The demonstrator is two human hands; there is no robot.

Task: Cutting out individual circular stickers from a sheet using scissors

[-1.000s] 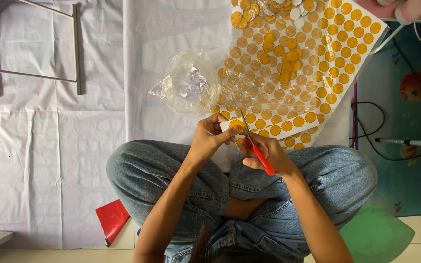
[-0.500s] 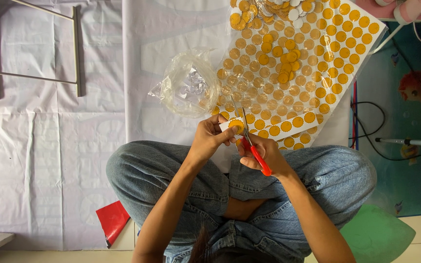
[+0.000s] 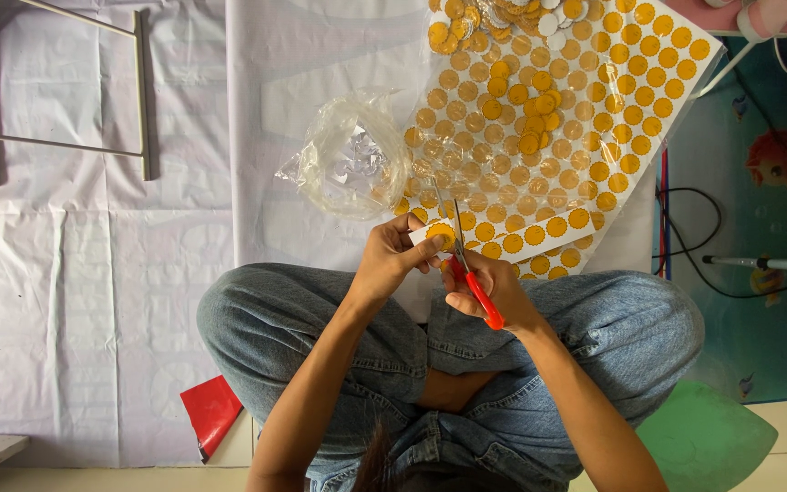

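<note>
Scissors [image 3: 466,264] are gripped in the right hand [image 3: 494,287], cutting a yellow disc [image 3: 440,235] pinched in the left hand [image 3: 392,260] above the lap.
A pile of cut discs [image 3: 503,11] is seen; most of the printed sheets [image 3: 585,118] remain uncut.

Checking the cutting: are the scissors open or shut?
Open: the red-handled scissors in the right hand show two blades spread apart above the yellow sticker.

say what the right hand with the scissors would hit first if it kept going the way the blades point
Likely the clear plastic bag: from the right hand, the red-handled scissors point up-left past the yellow sticker piece. Heights are hard to judge.
</note>
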